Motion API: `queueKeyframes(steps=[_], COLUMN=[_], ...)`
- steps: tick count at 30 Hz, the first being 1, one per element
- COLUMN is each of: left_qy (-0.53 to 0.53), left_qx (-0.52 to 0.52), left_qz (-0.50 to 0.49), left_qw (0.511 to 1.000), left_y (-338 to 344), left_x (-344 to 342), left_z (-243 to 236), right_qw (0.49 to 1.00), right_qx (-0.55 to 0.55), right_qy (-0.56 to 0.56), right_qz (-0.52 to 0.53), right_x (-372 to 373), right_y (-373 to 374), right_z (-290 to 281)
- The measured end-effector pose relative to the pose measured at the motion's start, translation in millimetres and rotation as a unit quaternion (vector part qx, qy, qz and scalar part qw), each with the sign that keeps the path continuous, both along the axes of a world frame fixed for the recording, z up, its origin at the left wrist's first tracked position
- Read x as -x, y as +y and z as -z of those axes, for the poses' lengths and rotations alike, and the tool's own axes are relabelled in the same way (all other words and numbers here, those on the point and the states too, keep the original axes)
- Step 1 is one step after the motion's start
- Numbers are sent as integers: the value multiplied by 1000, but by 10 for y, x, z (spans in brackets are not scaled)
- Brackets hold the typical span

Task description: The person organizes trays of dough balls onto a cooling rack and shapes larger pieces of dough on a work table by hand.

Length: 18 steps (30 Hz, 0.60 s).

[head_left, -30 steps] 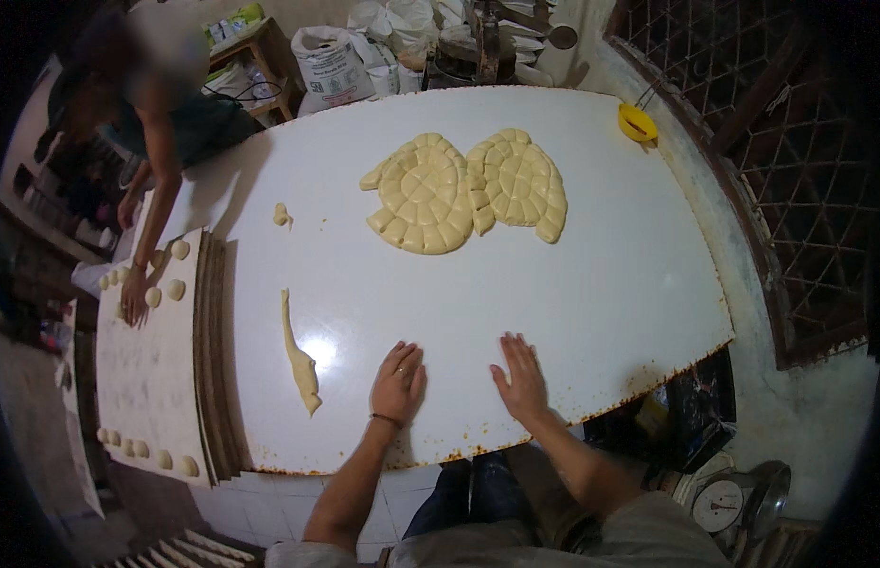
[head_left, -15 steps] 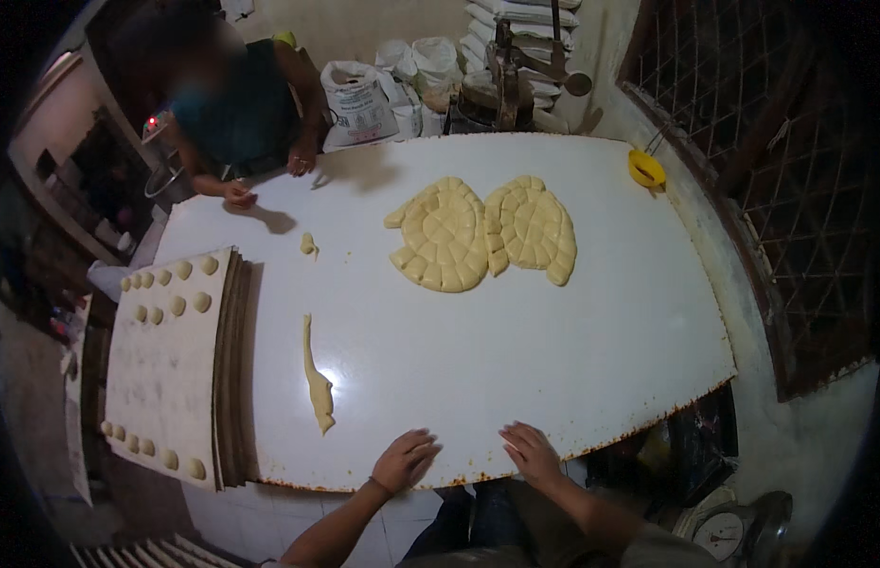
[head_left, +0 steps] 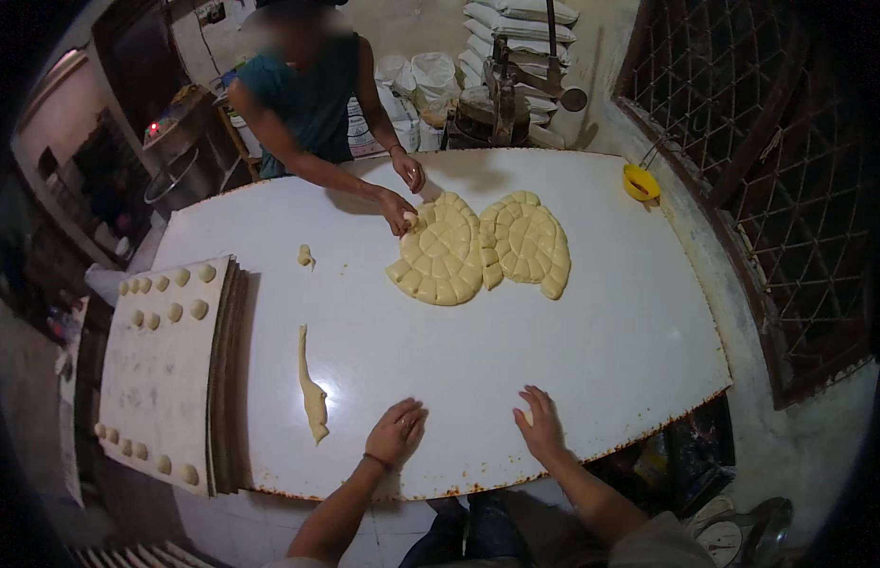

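Note:
My left hand (head_left: 396, 434) is palm down on the white table near its front edge, fingers bent; whatever lies beneath is hidden. To its right my right hand (head_left: 542, 431) is cupped on the tabletop, with a pale piece of dough (head_left: 528, 416) showing between thumb and fingers. A long thin dough strip (head_left: 312, 393) lies left of my left hand. Farther off, two round slabs of dough (head_left: 438, 251) (head_left: 525, 239) scored into wedges and blocks lie side by side. A small dough scrap (head_left: 305, 257) sits apart at the left.
A co-worker (head_left: 307, 114) across the table has a hand (head_left: 396, 212) at the left slab, gripping a small dough piece. Stacked boards (head_left: 160, 360) with dough balls stand at the left. A yellow strainer (head_left: 640, 183) rests by the right edge, near the window grille (head_left: 724, 104).
Both my hands have moved forward over the table and slightly apart. The co-worker has come right and reached to the left slab, taking hold of a dough piece there.

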<state>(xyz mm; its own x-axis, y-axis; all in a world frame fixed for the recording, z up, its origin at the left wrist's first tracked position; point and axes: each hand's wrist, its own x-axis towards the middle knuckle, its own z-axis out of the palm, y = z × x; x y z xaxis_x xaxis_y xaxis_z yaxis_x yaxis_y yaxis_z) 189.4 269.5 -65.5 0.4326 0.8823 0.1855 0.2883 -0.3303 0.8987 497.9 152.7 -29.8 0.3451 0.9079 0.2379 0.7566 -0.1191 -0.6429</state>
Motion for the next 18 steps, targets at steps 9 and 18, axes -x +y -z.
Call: queueKeyframes(steps=[9, 18], left_qy=[90, 94], left_qx=[-36, -27], left_qz=[55, -24], left_qw=[994, 995], left_y=[-179, -346], left_x=[595, 516], left_z=[73, -54], right_qw=[993, 973], right_qx=[49, 73], right_qy=[-43, -30], right_qz=[-95, -218], right_x=[-158, -247], right_y=[-200, -295], right_z=[118, 126])
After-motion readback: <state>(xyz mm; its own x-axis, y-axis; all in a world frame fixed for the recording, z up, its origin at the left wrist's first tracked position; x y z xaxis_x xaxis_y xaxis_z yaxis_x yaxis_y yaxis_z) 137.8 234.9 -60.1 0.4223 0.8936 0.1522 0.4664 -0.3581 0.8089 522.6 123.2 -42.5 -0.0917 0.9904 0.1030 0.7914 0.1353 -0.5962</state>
